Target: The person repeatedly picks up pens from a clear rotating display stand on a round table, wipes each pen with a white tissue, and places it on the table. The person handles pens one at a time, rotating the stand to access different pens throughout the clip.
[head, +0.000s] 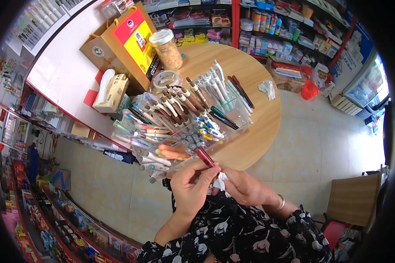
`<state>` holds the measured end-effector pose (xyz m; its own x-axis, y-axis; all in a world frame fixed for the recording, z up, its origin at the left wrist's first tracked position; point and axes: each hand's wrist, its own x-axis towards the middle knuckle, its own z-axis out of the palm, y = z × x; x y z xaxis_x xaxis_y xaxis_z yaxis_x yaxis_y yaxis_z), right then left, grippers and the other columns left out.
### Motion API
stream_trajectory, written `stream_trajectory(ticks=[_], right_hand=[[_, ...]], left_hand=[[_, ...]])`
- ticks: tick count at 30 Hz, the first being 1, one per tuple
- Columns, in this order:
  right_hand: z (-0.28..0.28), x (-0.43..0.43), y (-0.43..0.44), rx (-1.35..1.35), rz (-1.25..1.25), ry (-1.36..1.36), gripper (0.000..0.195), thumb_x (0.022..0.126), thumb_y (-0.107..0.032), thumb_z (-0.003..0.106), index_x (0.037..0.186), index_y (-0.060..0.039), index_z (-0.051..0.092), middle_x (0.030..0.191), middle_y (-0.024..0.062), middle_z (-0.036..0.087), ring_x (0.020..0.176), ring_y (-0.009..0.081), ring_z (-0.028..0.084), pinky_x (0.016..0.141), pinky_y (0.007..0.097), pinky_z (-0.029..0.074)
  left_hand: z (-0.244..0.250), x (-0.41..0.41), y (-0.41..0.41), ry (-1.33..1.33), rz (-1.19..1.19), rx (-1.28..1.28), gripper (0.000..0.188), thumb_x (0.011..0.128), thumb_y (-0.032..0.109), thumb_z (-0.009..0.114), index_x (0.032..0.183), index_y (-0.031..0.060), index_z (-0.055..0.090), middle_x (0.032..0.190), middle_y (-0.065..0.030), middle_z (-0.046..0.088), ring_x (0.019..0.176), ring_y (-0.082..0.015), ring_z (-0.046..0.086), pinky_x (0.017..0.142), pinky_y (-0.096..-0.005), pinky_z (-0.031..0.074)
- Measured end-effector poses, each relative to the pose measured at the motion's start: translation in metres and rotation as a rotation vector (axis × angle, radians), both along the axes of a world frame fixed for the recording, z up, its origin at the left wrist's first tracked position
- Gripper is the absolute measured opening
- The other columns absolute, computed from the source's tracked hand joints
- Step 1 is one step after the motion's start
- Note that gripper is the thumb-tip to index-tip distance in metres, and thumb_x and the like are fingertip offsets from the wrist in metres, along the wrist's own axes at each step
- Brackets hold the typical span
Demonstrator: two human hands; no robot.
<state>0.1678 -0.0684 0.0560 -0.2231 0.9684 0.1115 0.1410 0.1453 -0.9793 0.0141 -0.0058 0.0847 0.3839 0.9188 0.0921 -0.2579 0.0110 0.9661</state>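
Observation:
My left hand [192,184] pinches a dark red pen [204,157] between thumb and fingers, its far end pointing up toward the pen stand. At the pen's near end my right hand [247,185] presses a crumpled white tissue [221,181] around it. Just beyond my hands stands a clear acrylic pen organizer [232,133] on the round table. Brown-and-white pens [174,105], white pens [214,83], dark green pens [223,118] and orange pens [172,152] fill its compartments. Two dark maroon pens [241,88] lie along its right side.
The round wooden table [261,144] also bears a wadded tissue [267,89], a lidded jar [166,49], a clear round lid [167,80] and a paper gift bag [131,42]. A tissue box [113,93] sits at left. Stocked shelves [263,36] stand behind; a cardboard box [287,77] is on the floor.

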Motion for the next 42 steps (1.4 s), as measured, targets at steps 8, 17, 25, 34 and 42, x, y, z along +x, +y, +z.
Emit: stream_trajectory(ticks=[8,17,25,34,42], right_hand=[[0.002,-0.003,-0.010,0.104,-0.086,-0.191,0.021,0.093,-0.012,0.055,0.110,-0.0002,0.048,0.086,0.0172,0.059,0.078,0.0381,0.060,0.069,0.0449,0.047],[0.001,0.001,-0.017,0.296,-0.068,-0.262,0.025,0.092,-0.020,0.059,0.103,0.0006,0.050,0.090,0.0174,0.060,0.079,0.0385,0.060,0.068,0.0441,0.049],[0.006,0.003,-0.017,0.648,0.022,-0.076,0.028,0.089,-0.025,0.065,0.096,0.0005,0.056,0.087,0.0144,0.061,0.079,0.0350,0.062,0.070,0.0433,0.052],[0.017,0.016,-0.011,0.167,-0.242,0.228,0.036,0.085,0.003,0.060,0.120,-0.0037,0.061,0.109,0.0113,0.061,0.104,0.0244,0.057,0.088,0.0361,0.046],[0.034,0.013,0.002,0.290,-0.322,-0.044,0.029,0.077,-0.005,0.077,0.105,-0.0089,0.073,0.092,0.0063,0.060,0.084,0.0185,0.057,0.074,0.0287,0.046]], left_hand=[[-0.007,-0.003,0.002,-0.201,0.070,-0.076,0.011,0.090,-0.002,0.062,0.100,-0.0062,0.062,0.088,-0.0128,0.067,0.063,-0.0097,0.059,0.057,-0.0211,0.048],[-0.007,-0.008,0.005,-0.346,0.077,-0.142,0.013,0.094,0.007,0.060,0.100,-0.0045,0.060,0.087,-0.0157,0.067,0.052,-0.0105,0.057,0.042,-0.0207,0.043],[-0.010,-0.006,0.006,-0.521,-0.175,-0.408,0.021,0.096,0.017,0.059,0.102,-0.0030,0.059,0.082,-0.0133,0.063,0.047,-0.0087,0.052,0.040,-0.0196,0.040],[-0.009,-0.008,-0.001,-0.248,-0.064,-0.093,0.010,0.091,0.004,0.061,0.097,-0.0049,0.060,0.086,-0.0132,0.065,0.052,-0.0089,0.056,0.043,-0.0195,0.043],[-0.016,-0.003,0.002,0.285,-0.096,0.586,0.017,0.080,-0.006,0.069,0.097,-0.0066,0.066,0.095,-0.0137,0.068,0.070,-0.0143,0.065,0.058,-0.0227,0.052]])
